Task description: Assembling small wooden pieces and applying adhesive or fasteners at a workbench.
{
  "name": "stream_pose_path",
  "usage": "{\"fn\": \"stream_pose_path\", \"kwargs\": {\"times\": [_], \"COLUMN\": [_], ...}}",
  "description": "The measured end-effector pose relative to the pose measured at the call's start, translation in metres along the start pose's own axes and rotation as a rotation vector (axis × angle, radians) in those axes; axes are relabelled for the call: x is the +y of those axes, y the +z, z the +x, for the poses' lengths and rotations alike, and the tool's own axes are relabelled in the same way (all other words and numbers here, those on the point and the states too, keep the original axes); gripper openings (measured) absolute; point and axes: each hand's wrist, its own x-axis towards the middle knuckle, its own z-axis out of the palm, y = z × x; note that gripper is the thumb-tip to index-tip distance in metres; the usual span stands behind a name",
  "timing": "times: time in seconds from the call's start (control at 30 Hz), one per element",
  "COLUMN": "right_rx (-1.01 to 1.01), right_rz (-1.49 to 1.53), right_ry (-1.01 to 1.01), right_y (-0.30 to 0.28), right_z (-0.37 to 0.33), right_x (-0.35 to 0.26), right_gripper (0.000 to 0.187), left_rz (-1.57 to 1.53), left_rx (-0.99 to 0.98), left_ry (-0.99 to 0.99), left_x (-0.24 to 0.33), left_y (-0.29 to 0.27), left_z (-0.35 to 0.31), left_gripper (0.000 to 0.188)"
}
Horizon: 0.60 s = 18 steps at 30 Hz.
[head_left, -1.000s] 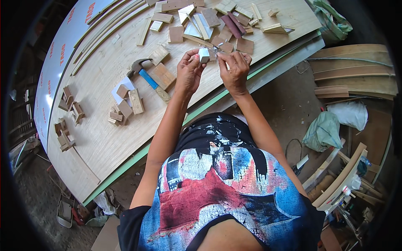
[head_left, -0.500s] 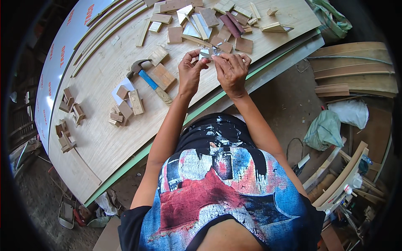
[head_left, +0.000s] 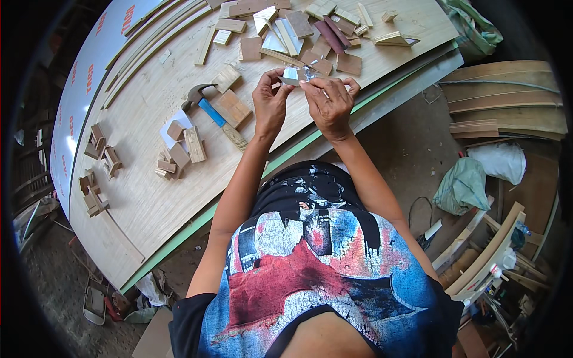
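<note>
Over the far side of the table, both my hands are raised close together. Between thumb and fingers, my left hand (head_left: 271, 101) pinches a small angular piece (head_left: 291, 76) with white and grey faces, whose kind I cannot make out. My right hand (head_left: 329, 104) is closed, its fingertips at the right end of that piece. Something shiny and clear shows by those fingertips, too small to name. A hammer (head_left: 213, 112) with a blue and wooden handle lies left of my left hand. Beside it are a reddish-brown wood block (head_left: 233, 109) and a paler block (head_left: 227, 78).
The plywood tabletop (head_left: 140, 200) carries loose wood offcuts (head_left: 250, 49) beyond my hands and small joined block clusters (head_left: 95, 194) at left. Long strips (head_left: 156, 52) lie along its far left. Curved boards (head_left: 504, 98) and a green sack (head_left: 462, 186) are on the right.
The small piece has turned slightly in my fingers, showing more of its grey side. Both hands have otherwise barely shifted; the hammer and blocks stay where they were.
</note>
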Motion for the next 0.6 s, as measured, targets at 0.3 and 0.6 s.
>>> {"fn": "stream_pose_path", "kwargs": {"times": [0.3,0.6], "right_rx": [0.004,0.005], "right_rz": [0.005,-0.036], "right_ry": [0.002,0.01], "right_y": [-0.0004,0.0051], "right_z": [0.0029,-0.0003], "right_x": [-0.0003,0.0038], "right_gripper": [0.023,0.015], "left_rz": [0.055,0.046], "left_rx": [0.012,0.032], "left_ry": [0.036,-0.089], "left_x": [-0.0019,0.0038], "left_y": [0.0023,0.0003], "left_z": [0.0007,-0.0029], "left_gripper": [0.023,0.021]}}
